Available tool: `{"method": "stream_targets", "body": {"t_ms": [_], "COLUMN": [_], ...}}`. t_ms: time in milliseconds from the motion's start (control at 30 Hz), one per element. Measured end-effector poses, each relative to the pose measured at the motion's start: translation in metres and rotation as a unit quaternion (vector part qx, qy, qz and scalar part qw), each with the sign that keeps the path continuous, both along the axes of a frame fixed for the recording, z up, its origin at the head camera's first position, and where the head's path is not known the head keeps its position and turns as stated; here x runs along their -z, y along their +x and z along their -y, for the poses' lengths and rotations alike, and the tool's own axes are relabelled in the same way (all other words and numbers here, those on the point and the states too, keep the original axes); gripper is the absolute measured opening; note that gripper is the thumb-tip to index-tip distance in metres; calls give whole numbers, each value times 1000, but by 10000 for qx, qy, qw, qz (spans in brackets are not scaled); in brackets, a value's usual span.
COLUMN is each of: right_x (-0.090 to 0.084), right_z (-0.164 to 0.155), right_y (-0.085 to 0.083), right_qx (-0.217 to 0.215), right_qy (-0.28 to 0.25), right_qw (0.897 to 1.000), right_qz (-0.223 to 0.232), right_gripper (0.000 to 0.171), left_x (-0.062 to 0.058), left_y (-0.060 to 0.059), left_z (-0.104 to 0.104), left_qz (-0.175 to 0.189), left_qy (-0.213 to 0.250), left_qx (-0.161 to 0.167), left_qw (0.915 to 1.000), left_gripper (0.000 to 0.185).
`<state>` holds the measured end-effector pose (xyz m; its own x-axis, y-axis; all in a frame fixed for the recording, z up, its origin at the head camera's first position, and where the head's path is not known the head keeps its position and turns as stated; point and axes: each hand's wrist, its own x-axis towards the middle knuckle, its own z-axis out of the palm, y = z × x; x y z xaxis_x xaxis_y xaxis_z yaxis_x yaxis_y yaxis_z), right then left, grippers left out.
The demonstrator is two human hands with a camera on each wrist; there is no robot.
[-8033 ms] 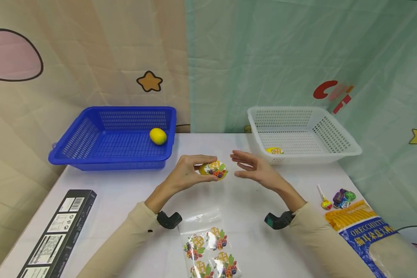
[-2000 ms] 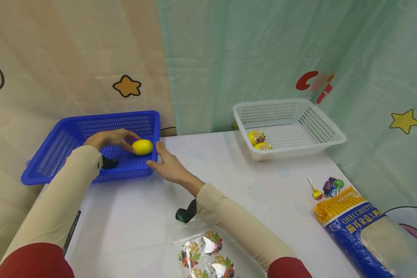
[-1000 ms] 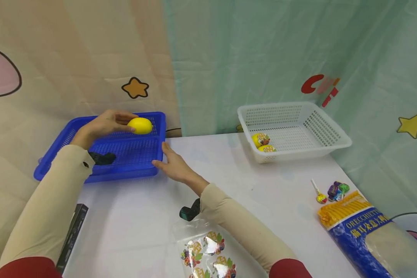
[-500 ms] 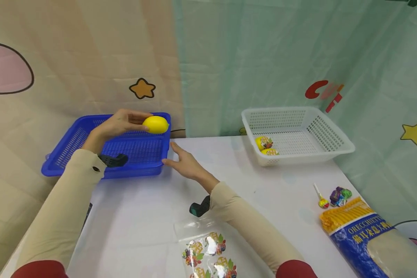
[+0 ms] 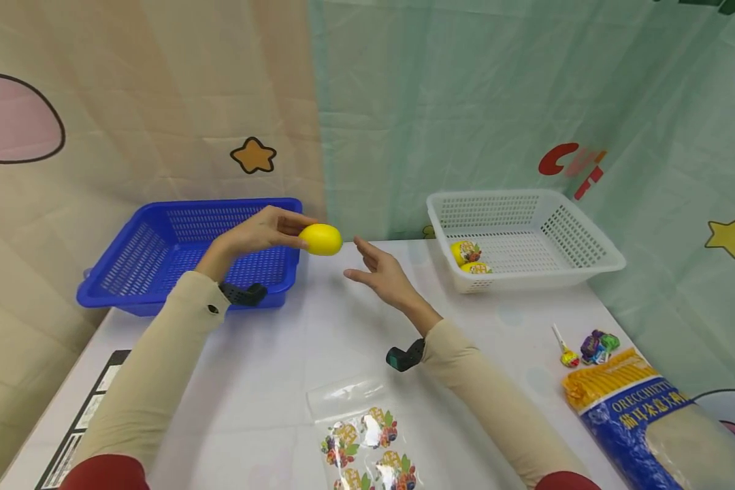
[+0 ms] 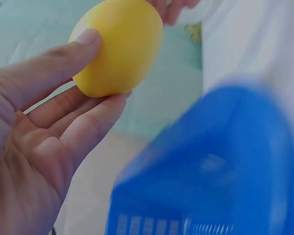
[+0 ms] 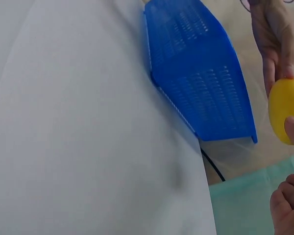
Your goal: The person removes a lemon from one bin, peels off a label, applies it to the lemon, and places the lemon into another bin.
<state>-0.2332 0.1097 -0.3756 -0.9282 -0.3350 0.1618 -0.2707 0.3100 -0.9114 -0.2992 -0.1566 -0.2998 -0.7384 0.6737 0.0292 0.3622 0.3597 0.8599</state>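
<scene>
My left hand pinches a plain yellow lemon between thumb and fingertips. The lemon is in the air just past the right end of the blue basket. In the left wrist view, the thumb presses one side of the lemon and fingers support it below. My right hand is to the right of the lemon, fingers extended and thumb apart, with a small gap in the head view. In the right wrist view, its thumb overlaps the lemon; contact cannot be told there.
A white basket at the back right holds two stickered lemons. Near me lies a clear sheet of fruit stickers. A lollipop, wrapped candies and an orecchiette bag lie right; a black box lies left.
My left hand picked the lemon out of the blue basket and carried it right. My right hand left the basket's edge and moved right. Earlier, a stickered lemon was in my left hand.
</scene>
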Motion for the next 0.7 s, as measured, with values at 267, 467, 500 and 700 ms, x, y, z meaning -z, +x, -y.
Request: {"method": "stream_targets", "body": {"t_ms": [267, 467, 500, 700], "right_x": [1, 7, 8, 20], "right_z": [-28, -41, -42, -51], "right_y": [0, 4, 5, 7], "right_qx": [-295, -377, -396, -375], "right_qy": [-740, -658, -649, -555], "right_qw": [9968, 9971, 9971, 9972], "right_qz": [-10, 23, 56, 347], "right_gripper": [74, 65, 64, 63], "left_x": [12, 30, 34, 54], "left_y": [21, 34, 36, 45], "left_z": [-44, -65, -67, -78], "left_qz": [34, -13, 5, 10], "left_qy": [83, 124, 129, 245], "left_qx": [518, 440, 445, 502], "left_qw": [9986, 9990, 9989, 9984], "left_gripper": [46, 44, 44, 43]}}
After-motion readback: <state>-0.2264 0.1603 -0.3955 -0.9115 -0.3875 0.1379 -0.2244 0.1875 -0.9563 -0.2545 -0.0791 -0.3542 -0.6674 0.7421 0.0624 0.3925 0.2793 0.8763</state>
